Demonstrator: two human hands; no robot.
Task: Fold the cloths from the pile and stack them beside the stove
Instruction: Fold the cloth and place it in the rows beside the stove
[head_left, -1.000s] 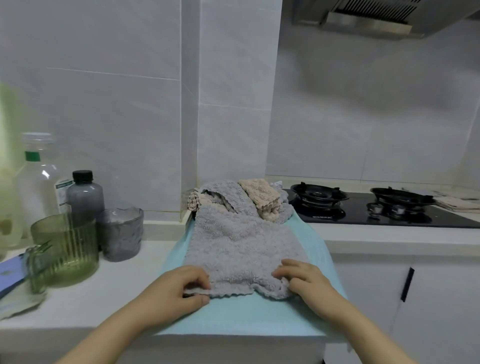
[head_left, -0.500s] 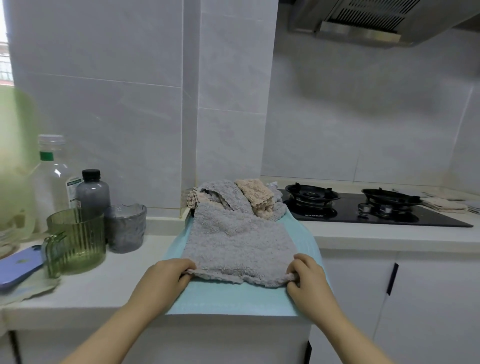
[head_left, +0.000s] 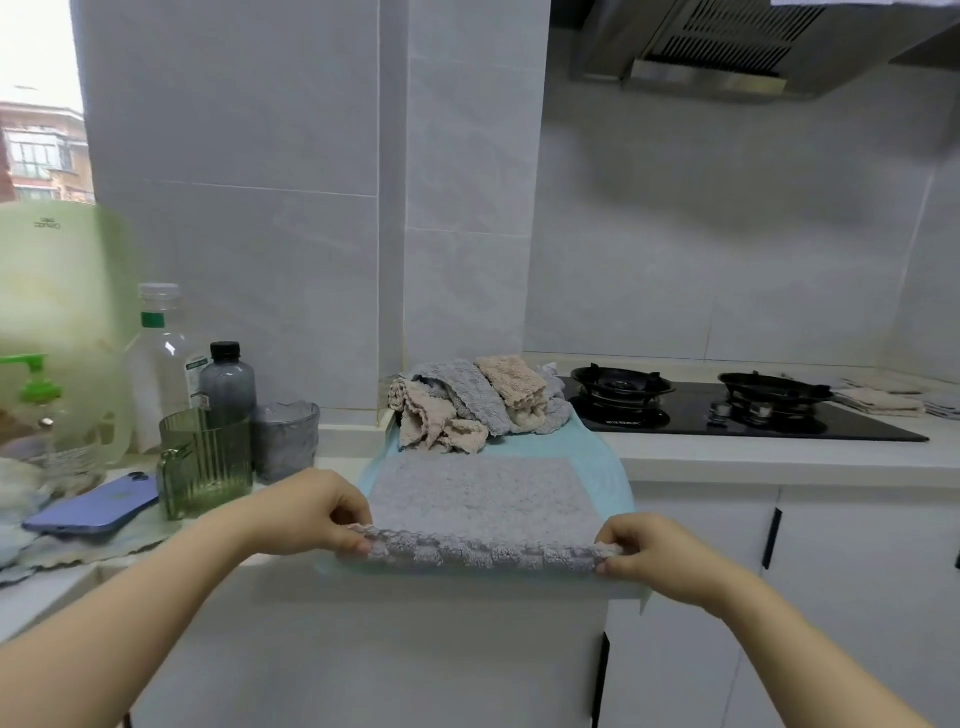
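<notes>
A white counter (head_left: 779, 457) is seen running from 9 to 3 o'clock across the view. A black stove (head_left: 727, 421) is set into it at 2 o'clock from the middle of the work area. A teal mat (head_left: 602, 467) is laid over the counter, and its near end hangs over the front edge.

On the mat a grey cloth (head_left: 478, 493) is spread flat, its long axis lying from 9 to 3 o'clock. Its far edge points to 12 o'clock and rests on the mat. Its near edge is raised off the mat and drawn taut between the two hands.

The pile (head_left: 467, 405) of grey and beige cloths is heaped at 12 o'clock from the grey cloth, just beside the stove. Folded cloths (head_left: 883, 402) are seen at 3 o'clock of the stove.

The near left corner is pinched by the left hand (head_left: 306, 512), with its fingers curled round the hem. The near right corner is gripped in the same way by the right hand (head_left: 649, 551).

A green jug (head_left: 202, 462) stands at 9 o'clock from the cloth, and a purple phone (head_left: 96, 504) lies beyond it.
</notes>
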